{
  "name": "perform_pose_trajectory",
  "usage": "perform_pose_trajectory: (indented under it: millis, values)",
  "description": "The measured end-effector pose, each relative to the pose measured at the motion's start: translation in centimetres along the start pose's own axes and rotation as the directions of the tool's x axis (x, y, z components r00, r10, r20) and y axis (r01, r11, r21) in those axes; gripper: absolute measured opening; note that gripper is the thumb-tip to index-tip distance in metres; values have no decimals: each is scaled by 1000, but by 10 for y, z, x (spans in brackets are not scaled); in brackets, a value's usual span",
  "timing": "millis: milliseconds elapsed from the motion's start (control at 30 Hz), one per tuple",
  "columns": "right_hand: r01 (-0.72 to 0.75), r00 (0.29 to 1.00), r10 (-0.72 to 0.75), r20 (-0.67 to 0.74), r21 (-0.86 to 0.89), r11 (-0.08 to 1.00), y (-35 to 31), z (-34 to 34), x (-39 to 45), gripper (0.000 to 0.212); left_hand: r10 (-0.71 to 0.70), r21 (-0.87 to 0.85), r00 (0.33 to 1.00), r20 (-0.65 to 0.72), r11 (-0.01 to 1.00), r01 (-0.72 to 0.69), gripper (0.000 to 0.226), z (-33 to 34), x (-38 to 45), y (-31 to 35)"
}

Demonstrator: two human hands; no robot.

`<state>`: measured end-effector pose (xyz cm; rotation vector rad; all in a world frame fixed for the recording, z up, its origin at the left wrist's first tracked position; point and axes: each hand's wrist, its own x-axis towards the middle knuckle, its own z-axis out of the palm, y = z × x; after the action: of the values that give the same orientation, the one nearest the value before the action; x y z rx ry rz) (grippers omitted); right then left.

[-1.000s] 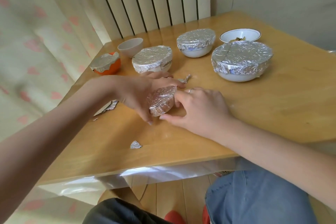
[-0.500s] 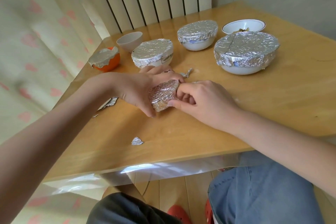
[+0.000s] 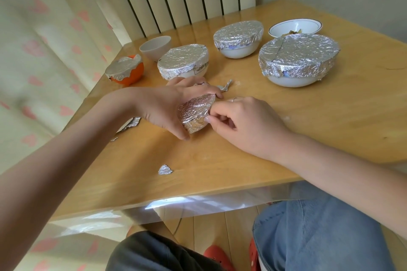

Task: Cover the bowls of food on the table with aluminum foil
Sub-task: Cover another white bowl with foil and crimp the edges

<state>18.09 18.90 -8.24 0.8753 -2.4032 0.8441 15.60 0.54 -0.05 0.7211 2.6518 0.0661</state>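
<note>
Foil-wrapped bowl [image 3: 196,115] sits tilted on the table [image 3: 330,121], between both hands. Left hand [image 3: 167,105] cups its left side; right hand [image 3: 240,123] pinches the foil edge.

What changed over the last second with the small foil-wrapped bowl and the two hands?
Little changed. The left hand keeps gripping the small foil-wrapped bowl, now tilted a bit more toward the camera. The right hand has curled its fingertips in to pinch the foil at the bowl's right edge. The other covered bowls, the two uncovered ones and the foil scraps lie where they were.
</note>
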Motion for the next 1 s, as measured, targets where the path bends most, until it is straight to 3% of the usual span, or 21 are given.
perform_pose_trajectory:
  millis: [367,467,567,767,900,1000]
  values:
    - [153,987,-159,-28,-165,974,-5,1,-3,29,-5,-11,1000,-31,1000,5,98,1,-1,2]
    - [147,988,-142,54,-119,982,-3,-4,-3,27,-5,-12,1000,-22,1000,5,99,1,-2,2]
    - [54,968,-64,244,49,997,7,-12,4,17,-16,7,1000,-10,1000,16,101,0,-2,3]
    - [58,952,-107,286,174,983,13,-14,19,18,-22,12,1000,12,1000,22,97,0,-1,2]
    - [66,952,-82,294,62,996,12,-18,23,22,-34,26,999,27,999,34,100,0,1,0]
    - [93,961,-52,273,-139,986,13,-23,30,41,-31,33,999,38,999,29,100,0,1,-1]
